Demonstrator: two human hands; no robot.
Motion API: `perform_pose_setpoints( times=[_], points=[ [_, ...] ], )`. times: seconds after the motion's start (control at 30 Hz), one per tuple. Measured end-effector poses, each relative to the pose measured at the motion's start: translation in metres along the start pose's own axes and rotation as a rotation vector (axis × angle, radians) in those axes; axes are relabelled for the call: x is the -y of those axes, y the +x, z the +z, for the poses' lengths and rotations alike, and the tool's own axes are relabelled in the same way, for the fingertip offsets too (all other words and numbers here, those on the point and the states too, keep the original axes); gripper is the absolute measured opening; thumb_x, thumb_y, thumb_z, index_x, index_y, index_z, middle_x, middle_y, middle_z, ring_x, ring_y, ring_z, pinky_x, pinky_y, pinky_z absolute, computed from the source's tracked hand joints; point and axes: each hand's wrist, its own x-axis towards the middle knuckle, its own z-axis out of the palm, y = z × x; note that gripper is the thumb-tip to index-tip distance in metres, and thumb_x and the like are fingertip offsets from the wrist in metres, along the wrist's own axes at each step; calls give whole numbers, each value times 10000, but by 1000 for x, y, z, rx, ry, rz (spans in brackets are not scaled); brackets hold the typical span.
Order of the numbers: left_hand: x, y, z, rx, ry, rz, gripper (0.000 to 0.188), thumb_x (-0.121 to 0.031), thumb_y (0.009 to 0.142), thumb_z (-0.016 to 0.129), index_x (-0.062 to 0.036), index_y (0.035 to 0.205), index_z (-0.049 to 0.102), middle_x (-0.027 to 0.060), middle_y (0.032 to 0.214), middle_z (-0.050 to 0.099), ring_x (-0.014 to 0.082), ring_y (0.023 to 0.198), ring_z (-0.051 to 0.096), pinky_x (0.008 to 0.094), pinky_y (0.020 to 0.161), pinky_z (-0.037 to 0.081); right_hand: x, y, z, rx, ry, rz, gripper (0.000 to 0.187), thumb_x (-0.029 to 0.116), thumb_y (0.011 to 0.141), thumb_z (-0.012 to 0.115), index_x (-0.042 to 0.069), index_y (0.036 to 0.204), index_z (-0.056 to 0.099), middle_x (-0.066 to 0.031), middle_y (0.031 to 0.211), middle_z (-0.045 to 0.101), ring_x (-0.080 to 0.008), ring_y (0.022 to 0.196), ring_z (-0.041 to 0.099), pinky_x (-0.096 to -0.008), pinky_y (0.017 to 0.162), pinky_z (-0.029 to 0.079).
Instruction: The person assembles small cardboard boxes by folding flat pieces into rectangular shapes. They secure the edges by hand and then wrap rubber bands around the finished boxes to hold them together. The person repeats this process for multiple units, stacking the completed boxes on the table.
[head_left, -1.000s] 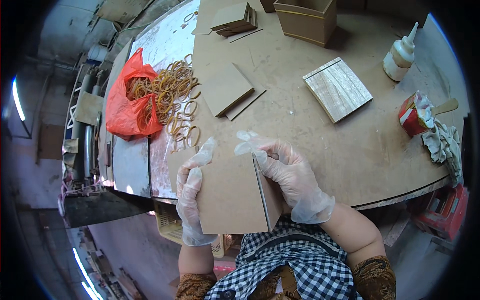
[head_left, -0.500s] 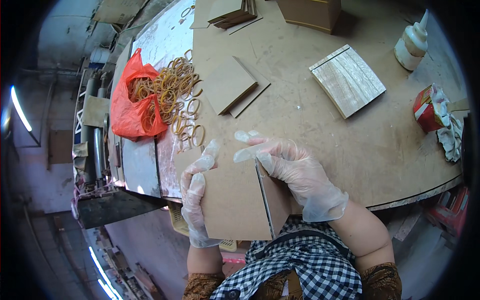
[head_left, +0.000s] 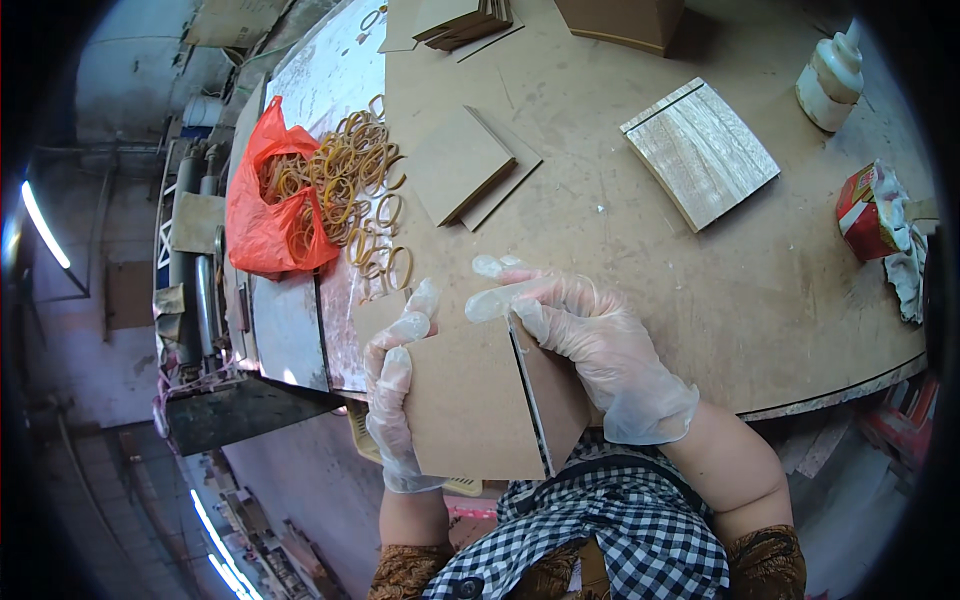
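Both my hands wear clear plastic gloves and hold one brown fibreboard box [head_left: 465, 405] at the table's near edge. My left hand [head_left: 398, 400] is closed around its left side, thumb on the front panel. At the upper right corner, my right hand [head_left: 600, 345] grips the box with bent fingers. A dark gap runs down the edge between the front panel and the side panel [head_left: 548, 390]. A small piece of board [head_left: 378, 318] shows behind my left fingers. The box's far side and what is inside are hidden.
Beyond my hands lie stacked boards [head_left: 465, 170], a pale wood-grain block [head_left: 700, 152] and another board stack [head_left: 465, 22]. A red bag [head_left: 262, 225] spills rubber bands [head_left: 350, 180] at left. A squeeze bottle [head_left: 832, 82] and red carton [head_left: 868, 215] stand right; a brown box [head_left: 622, 25] is farthest.
The view has shifted slightly. My hands keep the same hold on the box, which has barely moved.
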Motion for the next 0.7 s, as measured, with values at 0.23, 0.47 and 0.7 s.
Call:
perform_pose_setpoints(
  times=[0.23,0.47,0.7],
  points=[
    [1,1,-2,-17,10,10,364,-244,942,587,-28,1234,562,171,1384,551,289,1323,489,456,1146,360,-4,1,-1,-13,35,-19,205,161,981,644,7,1096,714,-80,1369,581,-131,1191,549,-262,1027,433],
    [1,1,2,-32,15,22,445,-272,938,569,-7,1294,541,170,1381,552,277,1303,503,432,1133,378,0,0,2,-20,-3,-3,170,170,983,645,21,1036,707,-61,1234,655,-94,1071,590,-247,959,470],
    [1,3,-2,-4,15,13,442,-258,935,561,-1,1294,540,180,1412,533,288,1287,517,450,1125,396,4,2,3,-33,3,121,80,112,977,631,41,958,662,-166,1305,623,-235,1330,484,-363,1124,385]
  ],
)
